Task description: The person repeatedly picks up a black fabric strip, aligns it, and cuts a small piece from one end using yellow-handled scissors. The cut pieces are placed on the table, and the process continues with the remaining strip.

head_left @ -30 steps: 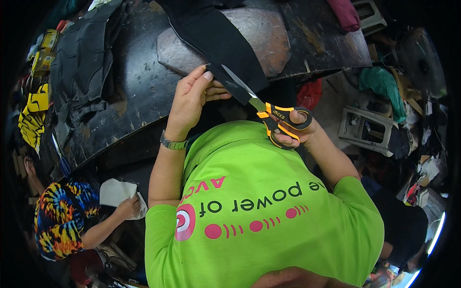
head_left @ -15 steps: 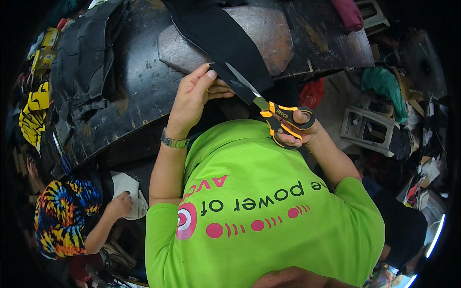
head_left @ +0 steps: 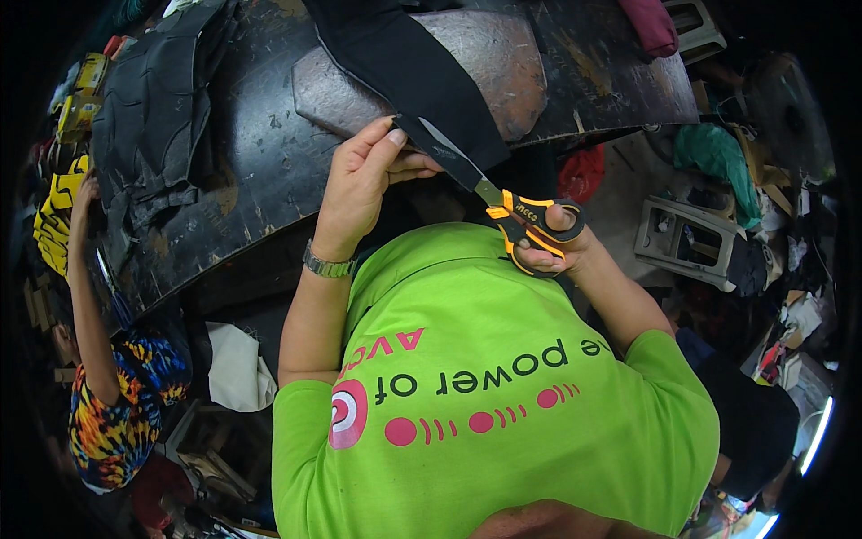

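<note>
Black cloth [head_left: 440,81], draped over the worktop [head_left: 256,112], has its left edge pinched in the left hand [head_left: 361,171]. Further right, the right hand [head_left: 579,248] grips the scissors [head_left: 517,209], one blade over the cloth; should the pinched edge slacken, the blades could snag, or their tip, pointing close by, nick the left hand.

The scissors [head_left: 489,192] pair smooth, shiny metal with plastic-looking handles. The black cloth [head_left: 426,67] looks matt. The dark tabletop [head_left: 256,135] is glossy but scuffed and worn.
</note>
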Demonstrator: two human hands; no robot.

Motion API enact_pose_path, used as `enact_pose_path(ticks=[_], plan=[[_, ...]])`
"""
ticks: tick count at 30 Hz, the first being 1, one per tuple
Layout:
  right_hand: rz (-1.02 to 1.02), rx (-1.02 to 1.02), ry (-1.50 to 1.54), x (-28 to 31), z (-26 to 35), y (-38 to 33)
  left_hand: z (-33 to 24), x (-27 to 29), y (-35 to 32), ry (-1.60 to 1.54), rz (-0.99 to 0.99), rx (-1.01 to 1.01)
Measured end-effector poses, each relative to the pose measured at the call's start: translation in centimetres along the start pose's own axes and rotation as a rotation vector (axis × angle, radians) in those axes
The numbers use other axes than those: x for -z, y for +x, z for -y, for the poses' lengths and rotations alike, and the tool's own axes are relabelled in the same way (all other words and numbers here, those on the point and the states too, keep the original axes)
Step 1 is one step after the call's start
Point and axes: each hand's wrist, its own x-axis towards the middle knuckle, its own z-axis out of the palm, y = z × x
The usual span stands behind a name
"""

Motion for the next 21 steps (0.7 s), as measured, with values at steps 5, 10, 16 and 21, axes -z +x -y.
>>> enact_pose_path(ticks=[5, 10, 16, 21], plan=[[0.063, -0.009, 0.012, 0.5, -0.2, 0.4, 0.0, 0.0, 0.0, 0.009, -0.004, -0.019], [0.073, 0.005, 0.1, 0.3, -0.4, 0.7, 0.2, 0.1, 0.1, -0.003, -0.011, -0.015], [-0.034, -0.015, -0.188, -0.5, 0.8, 0.0, 0.2, 0.1, -0.1, 0.009, -0.07, -0.034], [-0.046, 0.002, -0.324, -0.7, 1.4, -0.2, 0.2, 0.0, 0.0, -0.012, -0.053, -0.038]])
